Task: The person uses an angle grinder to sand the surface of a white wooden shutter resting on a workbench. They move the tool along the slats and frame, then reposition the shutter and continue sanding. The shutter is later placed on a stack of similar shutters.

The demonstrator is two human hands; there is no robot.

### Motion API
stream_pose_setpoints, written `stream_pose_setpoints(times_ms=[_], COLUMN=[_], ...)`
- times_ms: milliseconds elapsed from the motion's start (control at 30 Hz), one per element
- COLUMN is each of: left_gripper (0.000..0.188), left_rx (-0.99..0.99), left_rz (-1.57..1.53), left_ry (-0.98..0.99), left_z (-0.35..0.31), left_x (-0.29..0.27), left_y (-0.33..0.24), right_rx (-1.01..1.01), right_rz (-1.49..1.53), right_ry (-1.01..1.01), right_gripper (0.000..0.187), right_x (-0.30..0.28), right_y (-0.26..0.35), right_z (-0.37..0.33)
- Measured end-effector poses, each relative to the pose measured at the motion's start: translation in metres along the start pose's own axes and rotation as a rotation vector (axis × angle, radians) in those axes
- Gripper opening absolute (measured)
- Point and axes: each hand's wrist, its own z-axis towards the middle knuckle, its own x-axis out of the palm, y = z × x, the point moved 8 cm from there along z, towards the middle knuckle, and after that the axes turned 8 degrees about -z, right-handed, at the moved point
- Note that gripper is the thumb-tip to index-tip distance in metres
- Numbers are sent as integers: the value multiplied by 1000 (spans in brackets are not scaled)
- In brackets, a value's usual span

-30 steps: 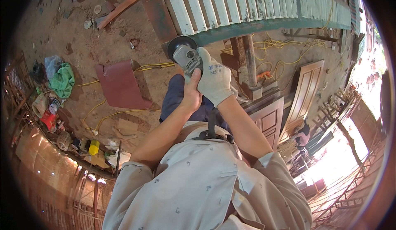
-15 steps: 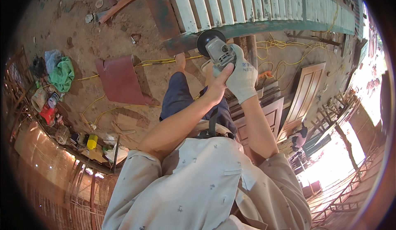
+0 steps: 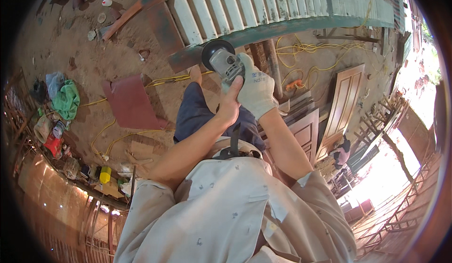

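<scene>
An angle grinder (image 3: 225,63) with a round black disc is held in both my hands. My bare left hand (image 3: 230,97) is wrapped round its near, lower side. On the other side, my right hand (image 3: 258,87) in a pale work glove grips the body. The disc overlaps the green-brown bottom rail of a louvred wooden shutter (image 3: 245,36), near its left corner; whether it touches the wood I cannot tell. White slats, worn and stained, fill the shutter's frame. Most of my fingers are hidden behind the tool.
Yellow cables (image 3: 325,58) coil on the dirt floor at right and run behind my legs. A dark red sheet (image 3: 129,103) lies left. Panelled doors (image 3: 341,107) rest at right, with a person (image 3: 341,154) beyond. Bags (image 3: 66,100) are heaped far left.
The view has shifted, and shutter, grinder and hands now appear farther left. The disc stays over nearly the same stretch of rail, slightly closer to the corner. Both hands keep their grip.
</scene>
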Motion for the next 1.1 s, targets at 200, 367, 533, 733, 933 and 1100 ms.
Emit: stream_pose_setpoints(times_ms=[200,367,533,733,933,1100], left_gripper=[51,49,48,55,49,53], left_rx=[-108,-267,29,90,44,-29], left_rz=[30,276,46,-17,-2,74], left_ry=[-30,-65,-47,-32,-34,-37], left_z=[43,66,39,12,49,80], left_x=[33,72,44,-6,26,85], left_y=[48,64,43,25,58,88], right_rx=[82,213,40,-121,-19,91], right_rz=[-70,19,7,10,2,-59], right_ry=[-51,-180,-45,62,4,-35], right_gripper=[78,78,74,75,79,80], right_x=[-34,-59,-36,-2,-32,-74], right_y=[-61,-117,-68,-18,-73,-125], right_z=[13,16,11,10,21,30])
